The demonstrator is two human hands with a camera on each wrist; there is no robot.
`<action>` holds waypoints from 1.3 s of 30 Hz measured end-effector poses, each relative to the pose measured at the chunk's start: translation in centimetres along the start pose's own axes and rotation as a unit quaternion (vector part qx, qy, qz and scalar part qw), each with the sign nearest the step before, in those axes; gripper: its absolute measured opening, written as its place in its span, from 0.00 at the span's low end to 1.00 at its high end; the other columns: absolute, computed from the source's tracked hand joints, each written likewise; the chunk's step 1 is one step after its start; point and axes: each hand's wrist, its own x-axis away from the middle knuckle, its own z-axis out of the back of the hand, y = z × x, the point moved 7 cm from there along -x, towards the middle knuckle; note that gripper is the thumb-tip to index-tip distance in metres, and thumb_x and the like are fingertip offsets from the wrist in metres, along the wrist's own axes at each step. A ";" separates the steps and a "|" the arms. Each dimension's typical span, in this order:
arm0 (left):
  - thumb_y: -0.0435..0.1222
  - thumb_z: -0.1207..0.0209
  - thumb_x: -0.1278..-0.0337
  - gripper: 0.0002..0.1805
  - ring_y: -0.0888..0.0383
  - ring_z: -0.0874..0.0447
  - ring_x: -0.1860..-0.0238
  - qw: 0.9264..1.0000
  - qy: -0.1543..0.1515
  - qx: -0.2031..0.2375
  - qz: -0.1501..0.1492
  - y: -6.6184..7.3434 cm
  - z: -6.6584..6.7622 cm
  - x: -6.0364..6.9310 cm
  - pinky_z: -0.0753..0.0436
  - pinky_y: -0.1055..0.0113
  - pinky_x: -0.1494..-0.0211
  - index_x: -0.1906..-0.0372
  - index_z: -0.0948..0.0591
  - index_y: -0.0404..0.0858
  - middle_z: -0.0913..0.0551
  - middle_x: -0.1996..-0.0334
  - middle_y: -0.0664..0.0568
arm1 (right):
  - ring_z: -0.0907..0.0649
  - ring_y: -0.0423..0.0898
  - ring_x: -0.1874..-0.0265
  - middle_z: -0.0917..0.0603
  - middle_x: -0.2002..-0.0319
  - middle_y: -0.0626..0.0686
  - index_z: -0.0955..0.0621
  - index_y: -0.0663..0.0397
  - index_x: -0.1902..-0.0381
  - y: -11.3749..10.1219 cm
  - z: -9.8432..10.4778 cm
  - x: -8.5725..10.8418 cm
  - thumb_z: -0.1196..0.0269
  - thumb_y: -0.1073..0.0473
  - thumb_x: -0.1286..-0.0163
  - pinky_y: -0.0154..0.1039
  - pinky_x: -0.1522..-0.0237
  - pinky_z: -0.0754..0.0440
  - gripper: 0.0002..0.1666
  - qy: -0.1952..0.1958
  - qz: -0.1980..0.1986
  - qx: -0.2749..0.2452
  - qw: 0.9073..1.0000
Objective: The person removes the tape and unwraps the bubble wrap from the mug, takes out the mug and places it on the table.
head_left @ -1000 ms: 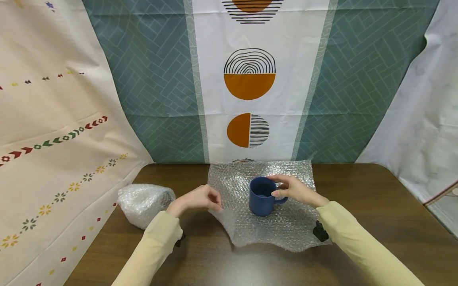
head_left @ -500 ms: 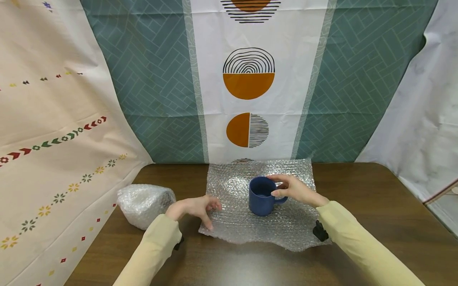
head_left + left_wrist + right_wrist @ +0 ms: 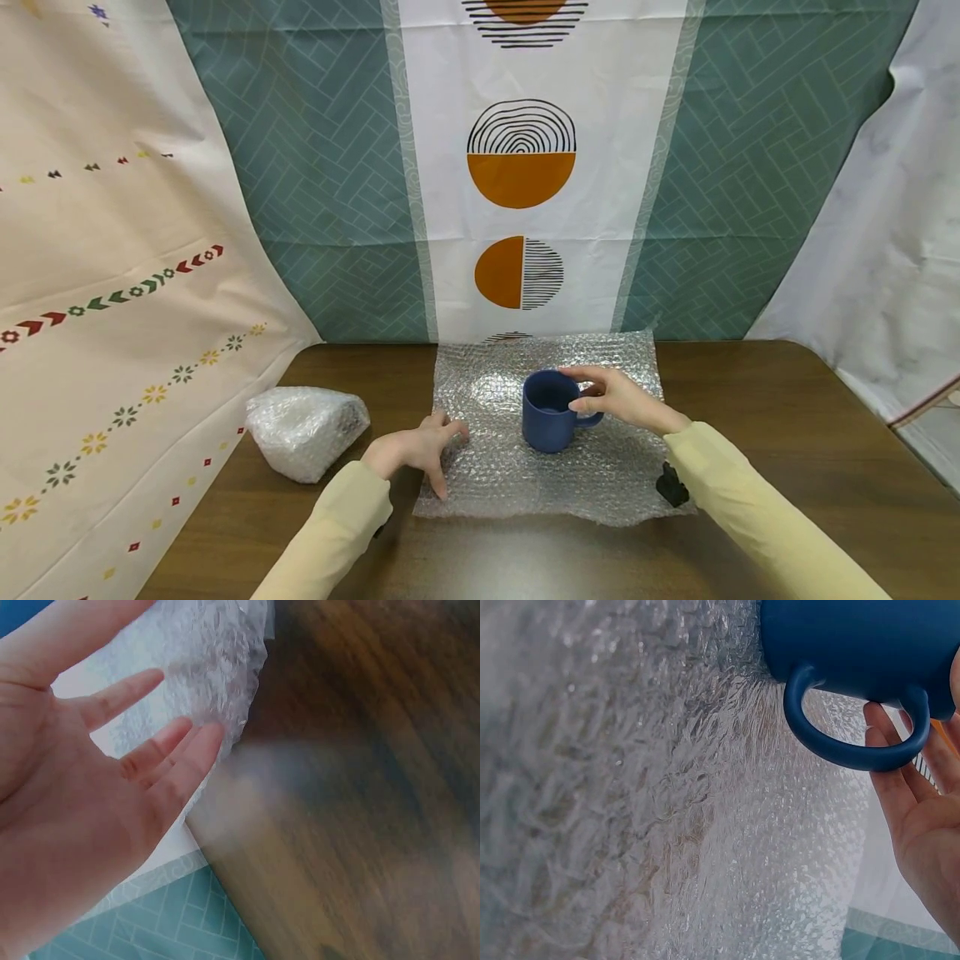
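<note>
The right hand (image 3: 928,829) holds a blue mug (image 3: 855,649) on bubble wrap (image 3: 667,795)

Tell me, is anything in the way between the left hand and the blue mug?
Nothing visible blocks the left hand from the blue mug. Only spread-out bubble wrap lies between, low under the mug. The wrapped bundle sits on the hand's other side.

From a sleeved forearm (image 3: 333,525) angled inward, the left hand (image 3: 417,447) spreads its fingers (image 3: 452,428), thumb (image 3: 437,480) pointing back toward the body, while well to its right the right hand (image 3: 624,401) curves in a pinching grip.
</note>
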 end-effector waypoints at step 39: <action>0.27 0.33 0.58 0.20 0.47 0.25 0.63 0.961 0.041 0.228 -0.152 0.1 1.0 -2.3 0.24 0.64 0.63 0.56 0.24 0.27 0.24 0.61 0.40 | 0.25 0.61 0.52 0.33 0.43 0.68 0.36 0.64 0.37 -0.2 0.0 0.1 0.38 0.61 0.39 0.47 0.57 0.24 0.34 -0.002 0.000 -0.013 1.000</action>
